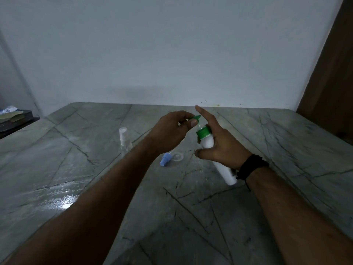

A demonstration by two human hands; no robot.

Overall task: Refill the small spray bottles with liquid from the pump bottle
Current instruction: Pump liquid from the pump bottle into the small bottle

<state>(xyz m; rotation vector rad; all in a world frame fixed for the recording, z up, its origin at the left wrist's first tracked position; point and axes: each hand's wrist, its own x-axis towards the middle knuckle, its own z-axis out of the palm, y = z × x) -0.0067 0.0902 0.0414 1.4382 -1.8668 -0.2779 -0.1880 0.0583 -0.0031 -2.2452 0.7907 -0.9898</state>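
Observation:
My right hand (219, 146) grips a white pump bottle (207, 142) with a green collar, held tilted above the marble table (191, 217). The fingers of my left hand (172, 131) pinch the green pump head (195, 118) at the bottle's top; the head stands a little above the collar. A small clear spray bottle (125, 143) with a white cap stands upright on the table to the left. A blue spray top (165, 159) lies on the table below my left hand, beside a small clear round piece (178, 156).
A wet, shiny patch (63, 201) covers the table at the left. A dark shelf with papers (13, 117) sits at the far left edge. A pale wall runs behind the table, and a brown wooden panel (332, 73) stands at the right.

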